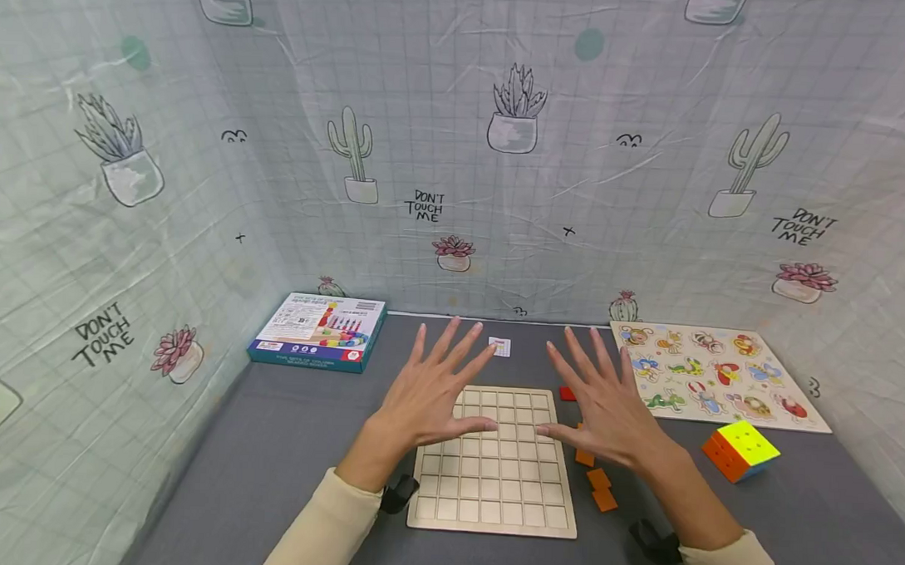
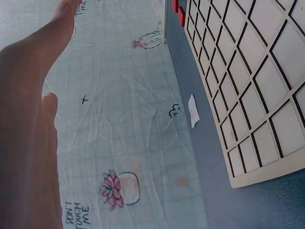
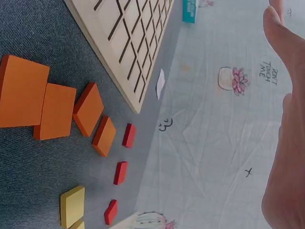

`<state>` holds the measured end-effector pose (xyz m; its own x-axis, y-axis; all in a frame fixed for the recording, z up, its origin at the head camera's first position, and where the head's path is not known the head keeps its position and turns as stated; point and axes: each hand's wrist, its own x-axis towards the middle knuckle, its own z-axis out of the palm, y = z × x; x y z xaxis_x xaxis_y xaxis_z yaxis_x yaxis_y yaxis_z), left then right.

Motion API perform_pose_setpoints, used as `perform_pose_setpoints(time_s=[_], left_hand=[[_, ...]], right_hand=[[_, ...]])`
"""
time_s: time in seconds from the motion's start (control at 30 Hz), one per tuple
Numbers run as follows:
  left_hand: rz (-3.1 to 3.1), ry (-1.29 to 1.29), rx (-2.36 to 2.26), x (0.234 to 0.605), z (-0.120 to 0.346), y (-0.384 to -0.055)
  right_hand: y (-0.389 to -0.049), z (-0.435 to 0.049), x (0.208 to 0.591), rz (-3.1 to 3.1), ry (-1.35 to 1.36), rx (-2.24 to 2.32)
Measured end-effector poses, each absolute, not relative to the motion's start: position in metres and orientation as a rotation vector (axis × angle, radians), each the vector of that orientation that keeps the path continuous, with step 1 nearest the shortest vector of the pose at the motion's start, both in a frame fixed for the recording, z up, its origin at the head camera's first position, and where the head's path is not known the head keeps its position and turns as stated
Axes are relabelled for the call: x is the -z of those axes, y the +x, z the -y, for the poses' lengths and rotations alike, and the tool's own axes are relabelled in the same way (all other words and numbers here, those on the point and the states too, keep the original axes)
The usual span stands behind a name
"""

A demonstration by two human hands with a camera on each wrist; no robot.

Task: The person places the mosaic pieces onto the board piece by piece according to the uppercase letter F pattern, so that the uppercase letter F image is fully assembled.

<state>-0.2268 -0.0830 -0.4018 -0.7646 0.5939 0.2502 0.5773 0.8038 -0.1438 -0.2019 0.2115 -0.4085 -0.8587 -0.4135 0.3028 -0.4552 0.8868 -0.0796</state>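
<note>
Both hands hover over a wooden grid board (image 1: 492,529) with fingers spread and nothing held. The left hand (image 1: 433,398) overlaps the board's upper left part in the head view. Over the upper right edge, the right hand (image 1: 605,408) partly hides small coloured tiles. Orange tiles (image 3: 24,90) lie in a row beside the board in the right wrist view, with several red tiles (image 3: 120,172) and a yellow tile (image 3: 72,206) close by. Beyond the board, between the hands, lies a small printed card (image 1: 499,347).
A boxed bead set (image 1: 316,332) lies at the back left. On the right are a wooden puzzle board with insect pictures (image 1: 719,375) and a puzzle cube (image 1: 741,450). A cactus-print curtain (image 1: 515,193) encloses the grey table (image 1: 281,468) at the back and sides.
</note>
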Motion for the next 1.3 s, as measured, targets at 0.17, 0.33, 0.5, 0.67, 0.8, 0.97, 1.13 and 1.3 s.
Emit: perform_pose_setpoints(time_s=[0.17, 0.33, 0.5, 0.67, 0.8, 0.97, 1.13, 1.3], left_hand=[[2.717, -0.925, -0.079, 0.396, 0.080, -0.243], [2.740, -0.928, -0.130, 0.388, 0.076, -0.263], [2.741, -0.926, -0.159, 0.385, 0.075, -0.274], [2.745, -0.917, -0.159, 0.385, 0.076, -0.276], [2.753, -0.919, -0.157, 0.385, 0.076, -0.275], [2.750, -0.918, -0.172, 0.384, 0.076, -0.274], [2.742, -0.926, -0.162, 0.385, 0.077, -0.271], [2.769, -0.929, -0.092, 0.387, 0.081, -0.265]], right_hand=[[-0.220, -0.216, 0.406, 2.777, 0.680, -0.167], [-0.242, -0.220, 0.400, 2.795, 0.673, -0.124], [-0.253, -0.220, 0.396, 2.829, 0.654, -0.138], [-0.254, -0.219, 0.396, 2.851, 0.655, -0.130], [-0.252, -0.221, 0.397, 2.828, 0.654, -0.131], [-0.251, -0.223, 0.398, 2.812, 0.655, -0.130], [-0.249, -0.224, 0.399, 2.812, 0.661, -0.127], [-0.243, -0.225, 0.399, 2.818, 0.665, -0.213]])
